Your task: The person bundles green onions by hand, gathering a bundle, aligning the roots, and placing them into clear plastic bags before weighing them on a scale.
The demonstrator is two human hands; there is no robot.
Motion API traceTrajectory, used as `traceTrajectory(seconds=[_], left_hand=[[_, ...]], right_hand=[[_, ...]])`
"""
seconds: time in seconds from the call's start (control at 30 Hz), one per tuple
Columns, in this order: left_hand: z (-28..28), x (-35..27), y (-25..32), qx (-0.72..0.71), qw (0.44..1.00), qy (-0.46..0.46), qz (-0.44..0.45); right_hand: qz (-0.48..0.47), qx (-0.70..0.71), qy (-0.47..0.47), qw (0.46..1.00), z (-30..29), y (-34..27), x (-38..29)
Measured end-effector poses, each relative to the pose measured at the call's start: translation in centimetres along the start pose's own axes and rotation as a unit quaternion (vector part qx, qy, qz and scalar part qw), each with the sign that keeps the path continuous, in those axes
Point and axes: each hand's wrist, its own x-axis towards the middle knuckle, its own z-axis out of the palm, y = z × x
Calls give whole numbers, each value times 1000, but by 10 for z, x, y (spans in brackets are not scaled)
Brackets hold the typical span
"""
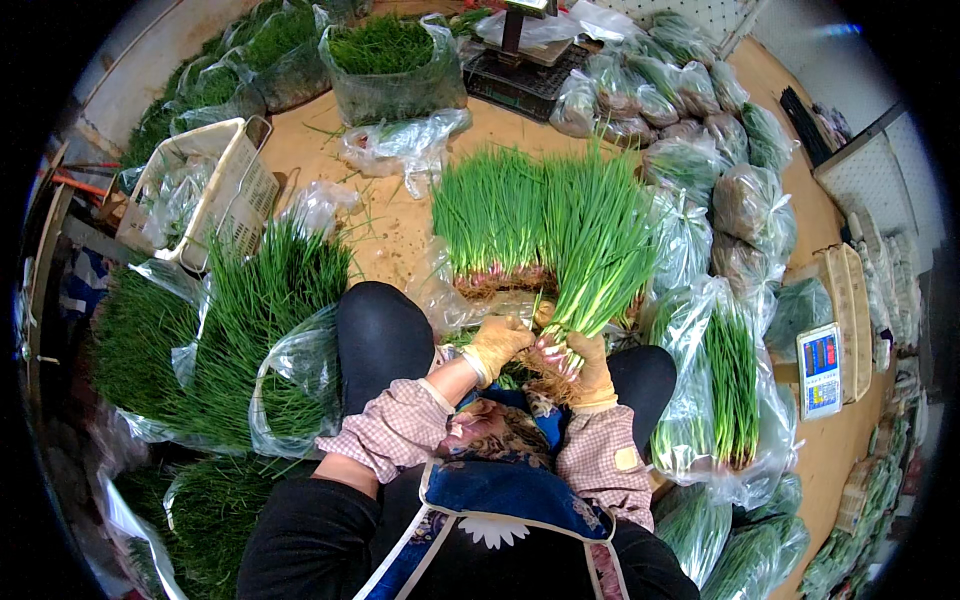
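Note:
My right hand (pixel 592 365), in a tan glove, is closed around the root end of a bunch of green onions (pixel 592 289) with pinkish-white bulbs and brown roots. The leaves of this bunch point up and away from me. Close by on its left, my left hand (pixel 499 346), gloved too, has its fingers curled near the roots; whether they pinch a stalk is too small to tell. Just beyond both hands lies a row of green onions (pixel 491 217), roots towards me, beside clear plastic (pixel 439 289) on the floor.
Large bags of loose green onions (pixel 247 345) stand at my left, behind them a white plastic basket (pixel 251 180). An open bag (pixel 394 90) and a platform scale (pixel 517 75) are at the back. Filled clear bags (pixel 750 206) line the right, near a digital scale (pixel 820 371).

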Motion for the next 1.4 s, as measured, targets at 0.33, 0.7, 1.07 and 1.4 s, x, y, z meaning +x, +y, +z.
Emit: traceTrajectory(seconds=[0.33,0.7,1.07,1.4], left_hand=[[-5,-25,-9,304,952,21,-1],[13,-3,44,263,869,79,411],[33,-11,61,303,934,73,177],[37,10,29,-149,987,-29,-44]], right_hand=[[15,-73,108,991,2,-6,-4],[18,58,4,998,-6,-17,-12],[60,62,-52,995,-24,-12,-12],[60,49,6,997,-18,-3,-10]])
